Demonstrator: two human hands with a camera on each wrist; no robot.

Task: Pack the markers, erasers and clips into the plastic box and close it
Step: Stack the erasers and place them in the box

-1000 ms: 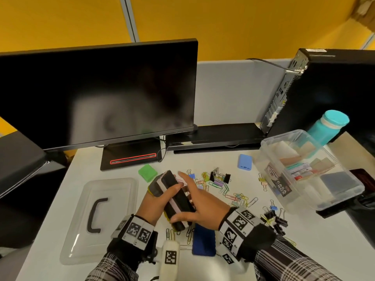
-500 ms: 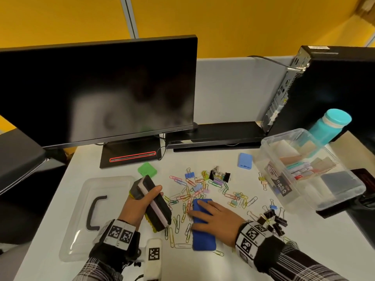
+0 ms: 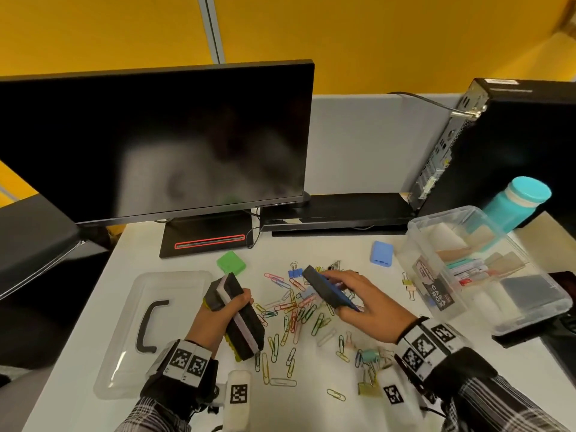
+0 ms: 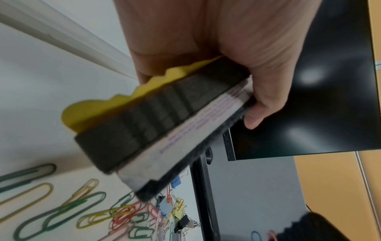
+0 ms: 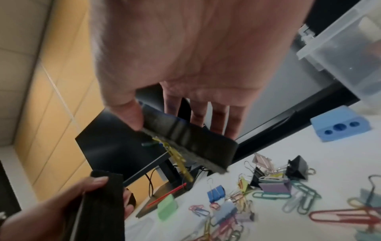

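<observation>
Right hand [image 3: 371, 302] lifted blue eraser [image 3: 327, 291] off desk; underside hidden.

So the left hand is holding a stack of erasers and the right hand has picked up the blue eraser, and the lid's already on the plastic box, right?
Not quite: the lid lies on the desk, left of the left hand; the plastic box stands open, as the head view shows. The stack of erasers and the right hand holding the blue eraser are right.

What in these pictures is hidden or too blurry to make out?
- Purple print on the white eraser in the left hand: left wrist view, blurred.
- The plastic box: right wrist view, cut by the frame edge.
- Marker labels: head view, too small.
- The blue eraser's top: head view, under the right hand.
</observation>
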